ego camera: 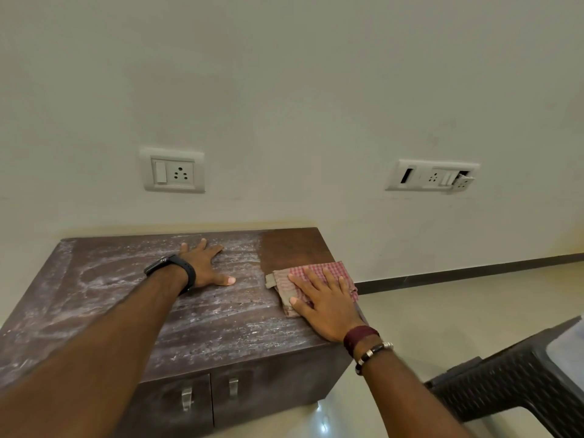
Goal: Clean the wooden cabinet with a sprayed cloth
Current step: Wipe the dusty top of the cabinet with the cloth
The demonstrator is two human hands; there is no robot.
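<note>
Against the pale wall (284,74) stands the wooden cabinet (177,314), its back edge touching the wall and its right edge open to bare floor (442,298). Most of the cabinet top is covered with whitish dust streaks; a clean brown strip runs along the right end, from the back edge toward the front. Two doors with metal handles show below the front edge. A dark woven-pattern chair (512,384) stands on the floor to the right, apart from the cabinet corner, with open floor between them.

Left hand (202,263) lies flat on the dusty middle of the top, fingers spread wide, holding nothing, a black watch (172,267) on the wrist. Right hand (325,301) presses flat, fingers spread, on the checked cloth (316,279), which lies folded at the right edge of the top, at the boundary between dusty and clean surface. Bracelets (366,346) circle the right wrist.

Two socket plates are set in the wall above, one (173,170) over the cabinet, one (433,176) to the right.
</note>
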